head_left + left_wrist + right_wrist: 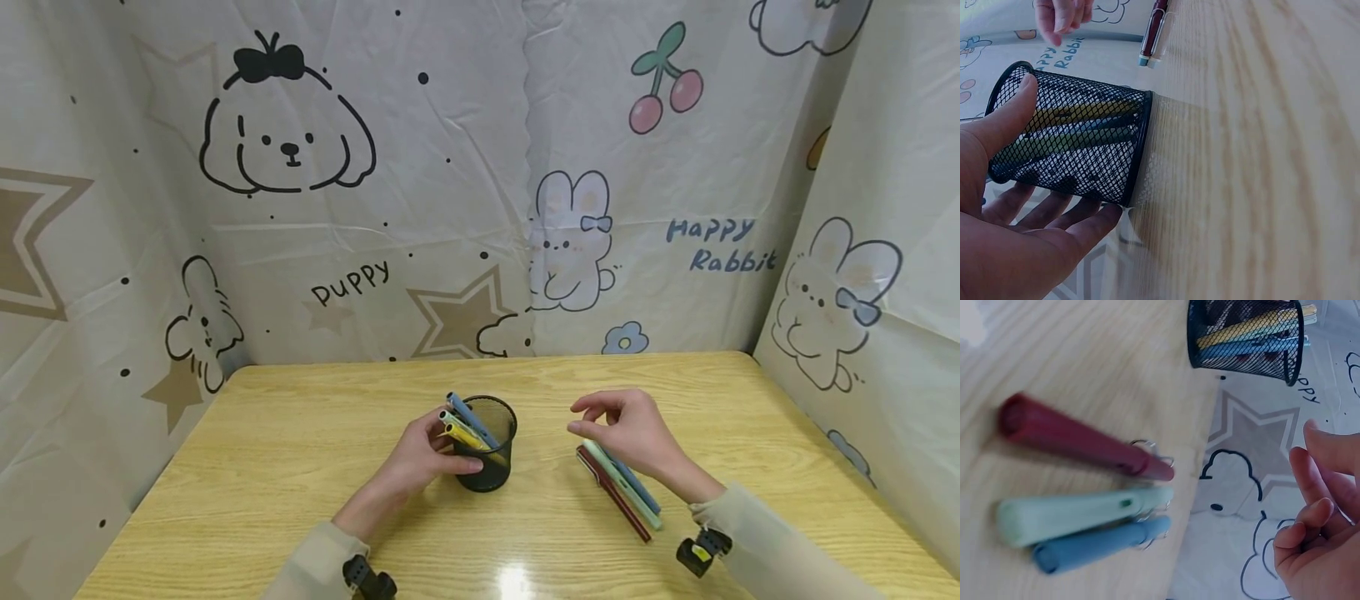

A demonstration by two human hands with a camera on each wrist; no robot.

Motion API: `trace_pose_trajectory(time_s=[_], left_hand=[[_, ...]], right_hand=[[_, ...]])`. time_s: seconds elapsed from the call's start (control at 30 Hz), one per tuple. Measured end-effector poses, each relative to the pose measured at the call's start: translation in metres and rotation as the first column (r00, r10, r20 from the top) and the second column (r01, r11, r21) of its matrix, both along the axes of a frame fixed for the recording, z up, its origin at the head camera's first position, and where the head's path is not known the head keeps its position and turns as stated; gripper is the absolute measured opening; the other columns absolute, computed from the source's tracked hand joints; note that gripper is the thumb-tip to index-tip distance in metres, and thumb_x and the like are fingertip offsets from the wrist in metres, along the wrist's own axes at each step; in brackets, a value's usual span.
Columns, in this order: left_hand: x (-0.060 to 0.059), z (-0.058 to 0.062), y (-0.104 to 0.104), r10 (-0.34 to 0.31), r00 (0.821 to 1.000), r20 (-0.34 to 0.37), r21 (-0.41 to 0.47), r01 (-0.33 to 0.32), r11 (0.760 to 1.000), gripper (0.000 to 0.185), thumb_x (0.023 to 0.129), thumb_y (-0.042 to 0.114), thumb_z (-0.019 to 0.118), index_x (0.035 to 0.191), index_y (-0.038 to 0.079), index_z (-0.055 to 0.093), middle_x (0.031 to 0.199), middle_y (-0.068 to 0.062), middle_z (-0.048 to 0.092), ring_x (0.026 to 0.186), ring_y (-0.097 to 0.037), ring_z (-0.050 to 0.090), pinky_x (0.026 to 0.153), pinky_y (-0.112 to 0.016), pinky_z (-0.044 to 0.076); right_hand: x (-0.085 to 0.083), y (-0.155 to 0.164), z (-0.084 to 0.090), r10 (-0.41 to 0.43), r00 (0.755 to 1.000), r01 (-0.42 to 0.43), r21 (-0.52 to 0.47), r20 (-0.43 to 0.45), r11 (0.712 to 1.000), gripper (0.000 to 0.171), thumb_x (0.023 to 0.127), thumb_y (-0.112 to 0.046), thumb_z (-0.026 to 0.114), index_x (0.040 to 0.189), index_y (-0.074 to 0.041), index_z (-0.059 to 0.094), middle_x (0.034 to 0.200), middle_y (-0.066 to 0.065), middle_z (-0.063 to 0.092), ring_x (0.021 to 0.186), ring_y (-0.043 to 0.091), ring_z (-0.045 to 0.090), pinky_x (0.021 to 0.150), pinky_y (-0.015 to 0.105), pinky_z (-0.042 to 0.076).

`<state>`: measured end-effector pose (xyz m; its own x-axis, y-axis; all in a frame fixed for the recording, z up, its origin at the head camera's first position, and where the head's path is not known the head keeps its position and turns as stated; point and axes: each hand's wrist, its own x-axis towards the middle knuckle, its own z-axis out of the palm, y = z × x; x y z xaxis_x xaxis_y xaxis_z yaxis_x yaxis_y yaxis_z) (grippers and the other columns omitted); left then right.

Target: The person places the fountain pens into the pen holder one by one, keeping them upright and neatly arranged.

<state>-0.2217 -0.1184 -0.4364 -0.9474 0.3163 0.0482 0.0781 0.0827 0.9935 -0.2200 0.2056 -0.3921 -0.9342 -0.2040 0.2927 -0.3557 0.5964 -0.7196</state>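
Observation:
A black mesh pen holder (486, 473) stands upright on the table, steadied by my left hand (422, 454). The thumb lies along its near side while the other fingers bend round the far side, as the left wrist view shows. Blue (474, 418), yellow (463, 435) and pale green pens lean inside it, tops above the rim. My right hand (636, 427) hovers, fingers loosely bent and holding nothing, over three capped pens lying side by side: dark red (1072, 434), mint green (1079, 514) and blue (1097, 545). The hand partly hides the blue one in the head view.
The wooden table (315, 417) runs back to a printed cloth (465, 192) hanging behind it. More printed cloth (915, 350) hangs along the right side. A dark band with a small device (703, 550) sits on each sleeve.

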Motion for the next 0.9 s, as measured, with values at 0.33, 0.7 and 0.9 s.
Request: trace_pose_trajectory(time_s=[0.33,0.7,0.9], left_hand=[[-0.003,-0.002,0.001,-0.004,1.0,-0.006,0.013,0.004,1.0,0.079,0.079,-0.005,0.09,0.149,-0.001,0.053,0.136,-0.019,0.064,0.133,-0.041,0.058,0.118,-0.056,0.038],[-0.003,-0.004,0.001,0.001,1.0,0.002,0.008,-0.001,1.0,0.078,0.079,-0.005,0.09,0.148,0.001,0.054,0.133,-0.016,0.066,0.131,-0.038,0.059,0.116,-0.055,0.041],[-0.003,-0.003,0.0,0.003,1.0,0.007,-0.002,-0.003,1.0,0.08,0.079,-0.004,0.09,0.15,0.0,0.052,0.135,-0.017,0.065,0.133,-0.041,0.058,0.117,-0.057,0.039]], right_hand=[[0.007,0.026,-0.01,-0.025,1.0,0.025,0.036,0.013,0.999,0.013,0.09,-0.014,0.086,0.101,-0.01,0.082,0.077,-0.007,0.07,0.055,0.012,0.039,0.052,0.026,0.032],[0.016,0.053,-0.016,-0.075,0.997,0.072,0.095,0.036,0.993,0.016,0.088,-0.014,0.087,0.101,-0.005,0.082,0.077,-0.007,0.069,0.056,0.012,0.04,0.051,0.026,0.033],[0.018,0.062,-0.02,-0.074,0.997,0.07,0.116,0.033,0.991,0.015,0.088,-0.014,0.088,0.099,-0.006,0.082,0.076,-0.008,0.069,0.057,0.011,0.042,0.051,0.026,0.034]])
